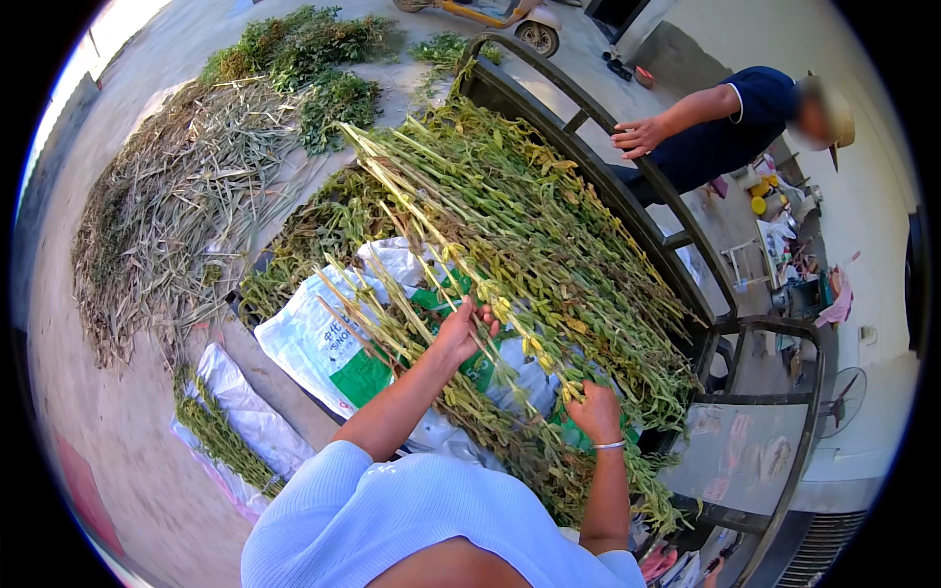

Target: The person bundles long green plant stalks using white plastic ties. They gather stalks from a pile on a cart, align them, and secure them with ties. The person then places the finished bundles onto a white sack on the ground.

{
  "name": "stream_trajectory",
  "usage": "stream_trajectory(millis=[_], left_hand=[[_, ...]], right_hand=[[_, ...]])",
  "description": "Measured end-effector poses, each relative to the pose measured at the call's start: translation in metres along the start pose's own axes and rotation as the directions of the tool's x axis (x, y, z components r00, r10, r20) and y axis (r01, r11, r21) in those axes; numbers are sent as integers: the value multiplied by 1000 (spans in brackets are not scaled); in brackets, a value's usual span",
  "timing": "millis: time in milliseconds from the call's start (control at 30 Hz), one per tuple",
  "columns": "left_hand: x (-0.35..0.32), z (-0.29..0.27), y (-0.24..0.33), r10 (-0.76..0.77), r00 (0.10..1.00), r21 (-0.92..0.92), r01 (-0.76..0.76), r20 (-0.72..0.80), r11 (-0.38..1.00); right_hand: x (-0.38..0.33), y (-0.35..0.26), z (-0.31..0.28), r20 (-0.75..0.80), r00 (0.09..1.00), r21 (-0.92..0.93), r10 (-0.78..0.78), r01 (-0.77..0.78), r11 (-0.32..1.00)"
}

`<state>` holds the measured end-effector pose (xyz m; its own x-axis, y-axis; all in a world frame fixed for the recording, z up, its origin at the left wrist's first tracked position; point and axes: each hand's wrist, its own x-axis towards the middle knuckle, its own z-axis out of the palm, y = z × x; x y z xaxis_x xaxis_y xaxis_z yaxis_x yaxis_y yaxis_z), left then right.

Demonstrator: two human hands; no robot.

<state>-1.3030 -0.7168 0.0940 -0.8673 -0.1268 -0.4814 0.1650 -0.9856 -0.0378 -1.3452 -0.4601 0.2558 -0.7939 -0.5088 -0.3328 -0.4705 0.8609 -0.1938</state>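
Observation:
Long cut plant stalks with green and yellowish pods, perhaps sesame, lie in a thick pile (549, 235) on the bed of a cart. My left hand (466, 331) is closed around a stalk near the middle of the load. Lower and to the right, my right hand (595, 414), with a bracelet at the wrist, grips the podded end of a plant stalk (510, 318). Whether both hands hold the same stalk, I cannot tell. Beneath the loose stalks, a white and green woven sack (323, 338) is spread out, partly covered by them.
A dark metal rail (588, 108) runs along the cart's right side; another person's hand (639, 135) is beside it. Dry stalks (186, 196) and green plants (294, 49) lie on the concrete at left. A small bundle (221, 431) rests on a pale sack (245, 402).

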Motion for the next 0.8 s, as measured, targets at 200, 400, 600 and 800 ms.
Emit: stream_trajectory(millis=[200,400,600,800], left_hand=[[19,-32,-24,72,997,199,-64,-28,978],[2,-13,-25,78,995,136,-86,65,987],[-19,21,-36,234,970,288,-242,63,926],[-54,52,-48,425,901,403,-422,88,812]], right_hand=[[-40,31,67,-92,993,141,-75,87,986],[-46,36,77,-145,976,195,-163,190,962],[-66,56,56,-2,996,320,-95,90,943],[-107,60,20,-18,989,492,-147,137,860]])
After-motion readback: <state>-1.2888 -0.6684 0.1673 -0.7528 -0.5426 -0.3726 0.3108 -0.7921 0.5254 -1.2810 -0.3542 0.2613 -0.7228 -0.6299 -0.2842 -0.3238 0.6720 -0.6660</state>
